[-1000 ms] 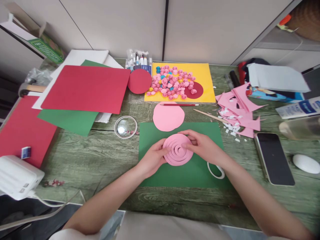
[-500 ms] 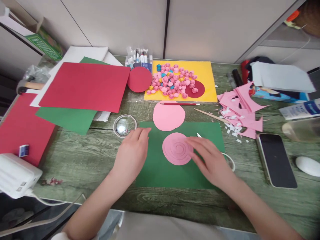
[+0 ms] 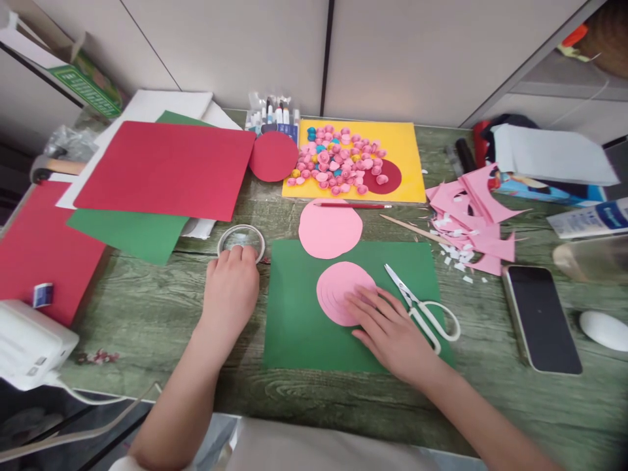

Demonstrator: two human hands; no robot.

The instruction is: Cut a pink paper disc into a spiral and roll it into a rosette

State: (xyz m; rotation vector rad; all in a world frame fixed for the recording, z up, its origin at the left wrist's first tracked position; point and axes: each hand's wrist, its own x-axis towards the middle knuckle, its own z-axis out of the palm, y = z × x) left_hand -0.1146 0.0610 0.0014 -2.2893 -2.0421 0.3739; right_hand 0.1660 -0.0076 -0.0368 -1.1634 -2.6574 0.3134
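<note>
My left hand (image 3: 231,291) is at the near rim of a roll of tape (image 3: 240,229), its fingers curled down over the rim with the tips hidden. Flat on a pink paper circle cut into a spiral (image 3: 332,296) rests my right hand (image 3: 387,327), open, its fingers stretched out and covering the circle's right part. That circle lies on a green sheet (image 3: 299,340). Right of my hand, scissors with white handles (image 3: 411,297) lie partly spread on the same sheet. A second pink circle (image 3: 328,232) lies just beyond, uncut as far as I see.
Many small rolled paper flowers (image 3: 333,157) cover a yellow sheet (image 3: 407,140) at the back. A pencil (image 3: 353,205), a wooden stick (image 3: 409,226), pink scraps (image 3: 483,203) and a phone (image 3: 542,320) lie around. Red sheets (image 3: 167,170) are stacked at the left.
My left hand has moved left and down onto the tape roll. My right hand has shifted left and lies flat on the spiral, so the scissors now show.
</note>
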